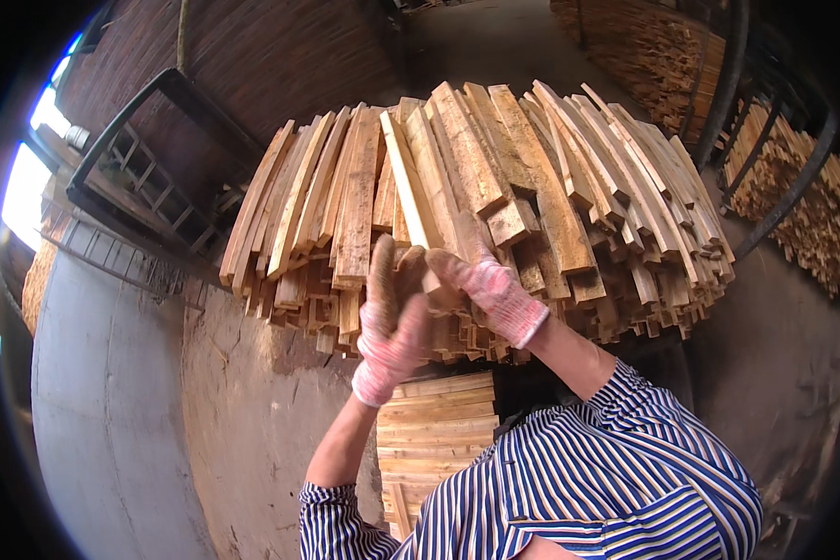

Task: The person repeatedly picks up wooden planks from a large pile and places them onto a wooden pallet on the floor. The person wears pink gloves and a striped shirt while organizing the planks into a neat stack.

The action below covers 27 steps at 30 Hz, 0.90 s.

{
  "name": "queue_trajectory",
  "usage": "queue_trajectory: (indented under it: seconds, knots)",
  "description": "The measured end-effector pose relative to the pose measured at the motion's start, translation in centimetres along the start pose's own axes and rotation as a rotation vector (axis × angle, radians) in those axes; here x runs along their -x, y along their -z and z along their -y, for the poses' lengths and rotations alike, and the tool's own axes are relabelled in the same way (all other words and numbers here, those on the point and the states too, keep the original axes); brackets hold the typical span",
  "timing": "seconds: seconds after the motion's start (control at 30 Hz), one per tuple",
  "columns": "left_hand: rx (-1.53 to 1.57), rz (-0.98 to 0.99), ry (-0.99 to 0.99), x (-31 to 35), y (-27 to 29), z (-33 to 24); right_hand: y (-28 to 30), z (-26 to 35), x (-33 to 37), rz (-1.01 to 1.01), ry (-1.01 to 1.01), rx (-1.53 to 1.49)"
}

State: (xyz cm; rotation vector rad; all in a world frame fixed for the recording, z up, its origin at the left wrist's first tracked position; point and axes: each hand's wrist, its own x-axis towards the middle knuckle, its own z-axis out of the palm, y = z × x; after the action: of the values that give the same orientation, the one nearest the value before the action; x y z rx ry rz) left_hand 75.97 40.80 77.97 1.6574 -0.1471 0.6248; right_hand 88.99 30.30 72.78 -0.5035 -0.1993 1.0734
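A wide stack of rough wooden strips (pixel 345 215) lies in front of me, their near ends facing my body. Both hands wear pink-and-white knit gloves with brown palms. My left hand (pixel 390 317), slightly blurred, is at the near ends left of the middle, its fingers stretched out and its thumb apart. Between my hands a pale wooden strip (pixel 407 182) comes down over the others. My right hand (pixel 493 287) is closed around strip ends near the middle, its thumb toward the pale strip. Which strip it grips is partly hidden.
Below the stack, a pile of flat wooden slats (pixel 439 420) lies close to my body. A black metal frame (pixel 149 219) stands left of the stack, and curved metal bars (pixel 784 201) stand at the right. More stacked wood (pixel 658 61) fills the far right.
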Motion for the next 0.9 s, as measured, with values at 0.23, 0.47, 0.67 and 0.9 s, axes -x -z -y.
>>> queue_trajectory:
  seconds: [0.23, 0.47, 0.67, 0.9]
  knots:
    - [0.006, -0.333, 0.296, 0.2, 2.0, 4.8, -3.1, -3.6, 5.8, -0.172, 0.203, 0.717]
    - [0.163, -0.23, 0.838, -0.8, -0.1, 5.7, 1.8, -9.4, 8.7, -0.231, 0.283, 1.339]
    - [0.23, -0.261, 0.85, -0.3, 0.6, 5.3, -0.4, -9.8, 7.9, -0.207, 0.017, 1.875]
    - [0.248, -0.204, 0.893, -0.1, 4.2, 3.7, -6.2, 3.5, 8.3, 0.133, -0.076, 1.829]
